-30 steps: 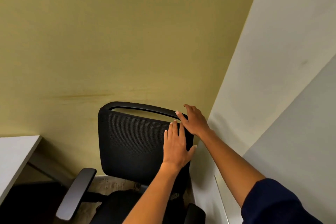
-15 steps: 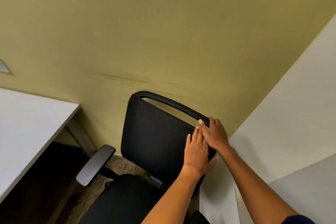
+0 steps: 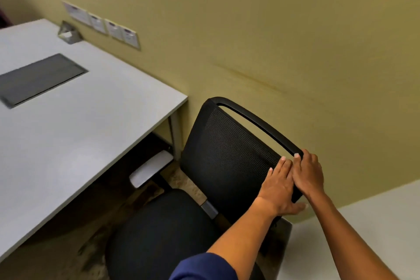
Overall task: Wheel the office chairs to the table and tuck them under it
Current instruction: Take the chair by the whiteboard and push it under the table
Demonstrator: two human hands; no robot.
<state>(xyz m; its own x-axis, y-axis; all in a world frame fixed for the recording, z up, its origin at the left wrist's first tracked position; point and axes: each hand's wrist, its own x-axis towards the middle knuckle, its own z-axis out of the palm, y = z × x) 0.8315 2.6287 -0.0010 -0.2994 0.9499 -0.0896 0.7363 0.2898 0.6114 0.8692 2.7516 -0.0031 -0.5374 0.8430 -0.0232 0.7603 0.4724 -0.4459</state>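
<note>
Beside the table (image 3: 91, 120), left hand (image 3: 278, 188) lay flat-fingered on the chair (image 3: 227, 159) backrest; right hand (image 3: 309, 173) gripped its corner.

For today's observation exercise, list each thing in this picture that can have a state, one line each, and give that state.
Office chair: beside the table's corner, not tucked under it.
Armrest: just under the table edge.
Table: its dark centre panel lies closed, flush.
Left hand: fingers straight, flat on the mesh backrest.
Right hand: fingers curled over the backrest's top corner.
</note>
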